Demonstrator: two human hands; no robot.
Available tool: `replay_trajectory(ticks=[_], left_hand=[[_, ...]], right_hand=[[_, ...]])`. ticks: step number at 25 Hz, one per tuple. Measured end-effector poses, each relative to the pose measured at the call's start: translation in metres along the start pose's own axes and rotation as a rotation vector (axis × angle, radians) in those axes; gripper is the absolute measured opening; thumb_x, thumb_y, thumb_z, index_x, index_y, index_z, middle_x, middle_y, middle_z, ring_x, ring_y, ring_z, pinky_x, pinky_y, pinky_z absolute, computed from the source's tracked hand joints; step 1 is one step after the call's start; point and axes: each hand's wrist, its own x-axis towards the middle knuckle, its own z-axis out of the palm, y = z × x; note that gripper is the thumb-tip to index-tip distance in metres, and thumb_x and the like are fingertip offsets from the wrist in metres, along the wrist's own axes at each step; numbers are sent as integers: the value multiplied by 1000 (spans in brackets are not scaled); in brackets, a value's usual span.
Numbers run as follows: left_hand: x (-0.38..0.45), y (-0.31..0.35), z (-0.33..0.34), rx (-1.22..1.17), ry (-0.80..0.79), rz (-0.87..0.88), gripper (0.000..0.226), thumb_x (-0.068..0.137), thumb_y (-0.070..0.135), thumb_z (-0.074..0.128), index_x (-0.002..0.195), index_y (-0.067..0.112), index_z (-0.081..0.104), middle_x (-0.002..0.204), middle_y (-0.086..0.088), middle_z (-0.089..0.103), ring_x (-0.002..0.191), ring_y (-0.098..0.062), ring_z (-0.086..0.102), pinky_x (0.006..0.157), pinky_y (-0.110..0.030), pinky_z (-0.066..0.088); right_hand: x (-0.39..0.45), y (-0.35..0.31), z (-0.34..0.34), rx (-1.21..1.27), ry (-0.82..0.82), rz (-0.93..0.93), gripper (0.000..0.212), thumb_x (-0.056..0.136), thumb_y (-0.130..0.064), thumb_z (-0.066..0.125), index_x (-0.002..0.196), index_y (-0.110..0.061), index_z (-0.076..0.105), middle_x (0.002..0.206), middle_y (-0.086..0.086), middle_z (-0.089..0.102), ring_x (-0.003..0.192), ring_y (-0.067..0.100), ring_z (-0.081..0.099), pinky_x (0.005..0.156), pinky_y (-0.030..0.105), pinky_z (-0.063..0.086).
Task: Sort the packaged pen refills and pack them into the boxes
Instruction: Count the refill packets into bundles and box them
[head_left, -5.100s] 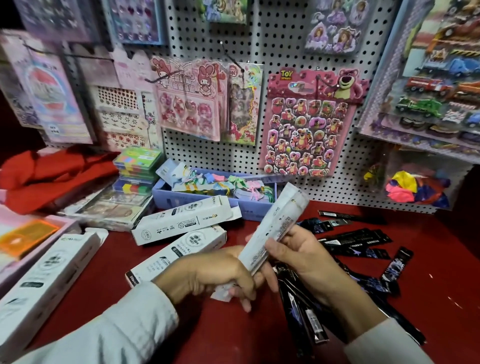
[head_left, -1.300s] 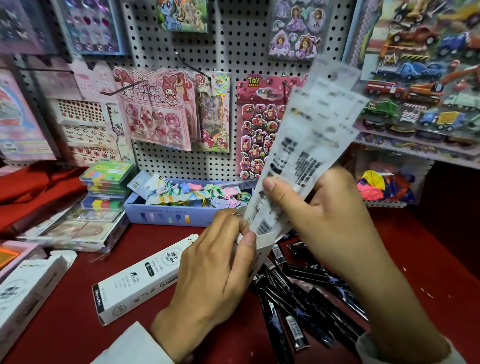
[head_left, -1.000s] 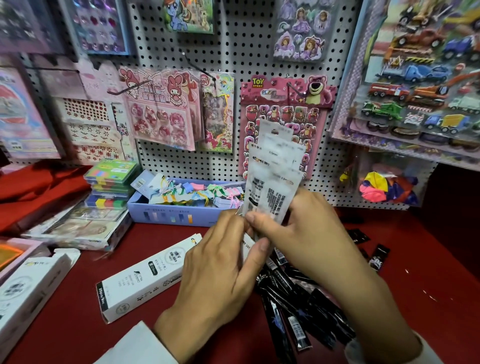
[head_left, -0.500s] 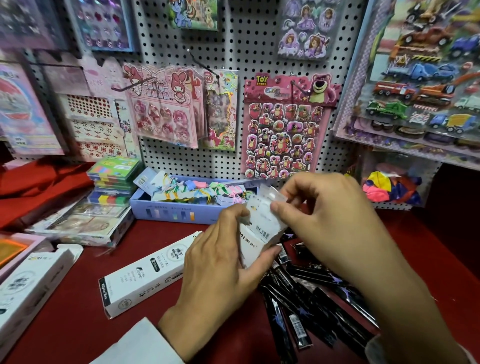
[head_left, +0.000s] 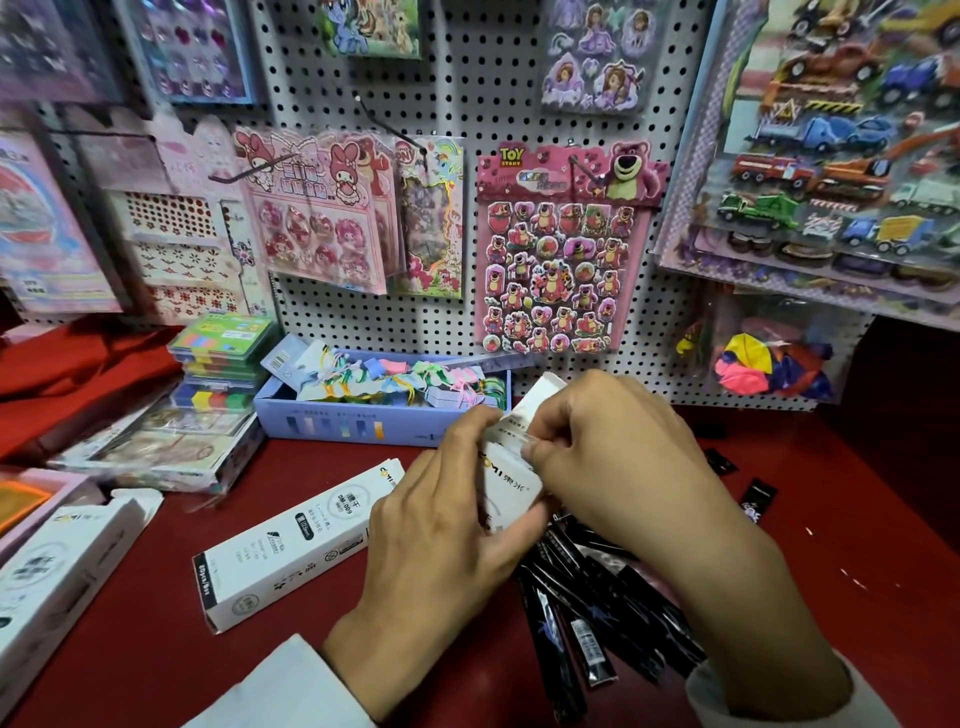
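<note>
We hold a white box (head_left: 511, 483) over the red counter (head_left: 156, 649), its upper end open and a white flap (head_left: 545, 388) standing up toward twelve o'clock. Dark printed lettering runs along the face turned to us; the rest of the box is hidden behind our fingers. Our left hand (head_left: 441, 540) curls round the box from nine o'clock, thumb against its lower side. Our right hand (head_left: 618, 462) comes in from three o'clock, its fingertips (head_left: 535, 441) pinching at the open mouth just below the flap; what they pinch is too hidden to tell. The box sits between the two hands, touching both.

Below the hands, toward five o'clock, a heap of black refill packets (head_left: 587, 613) lies on the counter, long and narrow with small pale labels, fanned out and overlapping. A few more black packets (head_left: 756, 496) lie apart at three o'clock. At eight o'clock from the hands a second white box (head_left: 296, 545) lies flat, closed, printed with dark text and round marks, just beside our left wrist. A third white box (head_left: 57, 582) lies near the left edge with its end flap open.

Behind, at eleven o'clock, a pale blue tray (head_left: 363, 421) holds coloured trinkets against a pegboard (head_left: 467, 104) hung with sticker sheets (head_left: 561, 249).
</note>
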Motion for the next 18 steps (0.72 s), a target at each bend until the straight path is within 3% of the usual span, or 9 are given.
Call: replay_trajectory(ticks=[4,9,11,14,16,18], left_hand=[[-1,0,2,15,-3,8,70,70,64,65,126,27,44,92,12,65,77,-14,65,58,-28,45],[-2,0,3,22,9,32,68,70,60,69,126,28,45,99,13,65,81,-11,61,61,-26,43],[-1,-3,2,-27,15,37,60,73,56,69,122,28,49,106,12,66,87,-10,60,67,-22,41],[6,-9,0,-77,9,6,50,74,51,72,113,27,53,96,14,63,80,-11,59,63,-20,36],[8,-10,0,-91,9,-24,49,73,53,71,111,29,53,79,20,50,73,-11,56,60,-18,31],[10,-9,0,-99,4,-65,51,71,56,68,111,32,49,71,23,42,71,-12,57,58,-20,30]], right_hand=[[1,6,-4,111,98,10,13,80,-37,71,73,-27,66,62,-8,62,66,15,61,61,29,47],[6,15,4,56,107,-39,9,79,-30,69,71,-26,69,61,-6,63,64,16,61,61,31,50],[9,23,9,275,105,-100,11,85,-30,69,77,-24,74,71,-9,69,69,10,64,65,31,51],[13,38,20,735,218,24,20,93,-30,64,113,-28,68,113,-10,68,98,5,65,82,25,50],[12,41,30,1068,-2,81,30,94,-35,61,123,-29,63,120,-5,70,99,4,68,85,25,54],[9,35,44,1149,-111,-20,29,93,-37,59,119,-26,68,109,4,75,92,14,71,80,30,58]])
